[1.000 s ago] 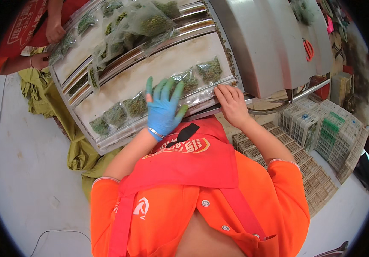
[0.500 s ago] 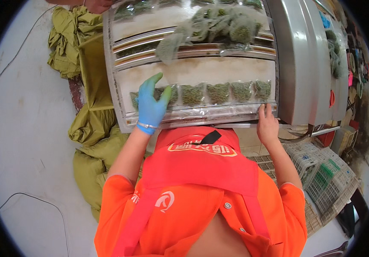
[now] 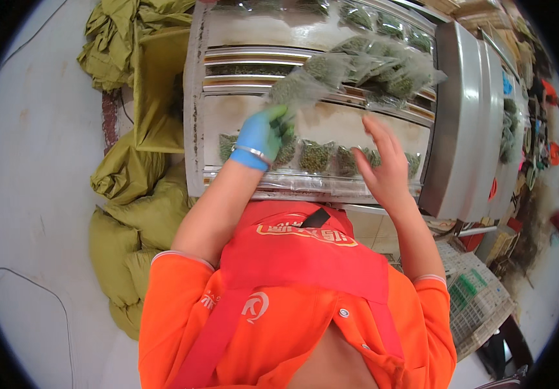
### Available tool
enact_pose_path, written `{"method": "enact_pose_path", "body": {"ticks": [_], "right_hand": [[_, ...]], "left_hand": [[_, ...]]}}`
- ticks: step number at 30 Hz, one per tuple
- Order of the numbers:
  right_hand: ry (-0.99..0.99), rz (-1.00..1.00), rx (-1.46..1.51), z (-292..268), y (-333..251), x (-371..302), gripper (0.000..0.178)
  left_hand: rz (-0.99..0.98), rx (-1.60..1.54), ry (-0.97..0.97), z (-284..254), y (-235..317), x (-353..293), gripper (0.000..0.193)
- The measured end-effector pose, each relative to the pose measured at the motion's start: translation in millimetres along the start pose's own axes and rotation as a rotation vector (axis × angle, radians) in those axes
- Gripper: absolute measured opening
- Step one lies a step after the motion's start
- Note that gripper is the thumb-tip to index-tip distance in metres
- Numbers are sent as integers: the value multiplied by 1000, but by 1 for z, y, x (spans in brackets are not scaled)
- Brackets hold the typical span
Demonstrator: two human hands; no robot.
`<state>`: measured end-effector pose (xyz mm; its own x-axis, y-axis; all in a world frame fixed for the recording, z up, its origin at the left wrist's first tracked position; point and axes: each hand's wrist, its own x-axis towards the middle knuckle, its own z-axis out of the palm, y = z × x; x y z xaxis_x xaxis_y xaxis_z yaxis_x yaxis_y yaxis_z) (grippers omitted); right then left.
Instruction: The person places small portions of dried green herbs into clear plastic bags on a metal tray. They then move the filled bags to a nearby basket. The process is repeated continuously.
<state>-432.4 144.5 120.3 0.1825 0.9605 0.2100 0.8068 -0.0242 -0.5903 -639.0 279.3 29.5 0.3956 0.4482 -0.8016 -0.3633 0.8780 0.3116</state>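
My left hand (image 3: 261,137), in a blue glove with green fingertips, is closed at the lower end of a clear bag of small green beads or peas (image 3: 305,81). That bag is smeared by motion and its edge at my fingers is hard to make out. My bare right hand (image 3: 386,162) hangs open over the near tray, fingers apart and slightly blurred. Below both hands, a row of filled clear bags (image 3: 316,155) lies along the near sealing bar (image 3: 292,188) of a metal packing machine. A heap of similar bags (image 3: 396,71) rests across the middle bars.
More filled bags (image 3: 357,16) lie along the machine's far side. A rounded steel cover (image 3: 461,123) stands at the right. Olive-green sacks (image 3: 123,246) are piled at the left, and plastic crates (image 3: 474,292) sit at the lower right. Cables (image 3: 39,288) run over the pale floor.
My left hand has moved up from the near bag row to the heap, where a bag has shifted. My right hand has lifted off the near edge and spread. The view has shifted.
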Motion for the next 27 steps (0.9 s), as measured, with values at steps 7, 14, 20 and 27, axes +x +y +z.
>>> {"method": "enact_pose_path", "body": {"ticks": [7,14,20,27], "right_hand": [[-215,-223,376,82,-6,89,21],[-153,-12,449,133,4,87,11],[-288,274,758,122,0,96,12],[-544,28,136,155,-7,102,19]], "left_hand": [[65,331,-88,-38,45,-62,34],[1085,1019,67,-53,38,2,37],[830,339,70,-33,37,26,17],[849,1174,557,-57,53,23,28]]}}
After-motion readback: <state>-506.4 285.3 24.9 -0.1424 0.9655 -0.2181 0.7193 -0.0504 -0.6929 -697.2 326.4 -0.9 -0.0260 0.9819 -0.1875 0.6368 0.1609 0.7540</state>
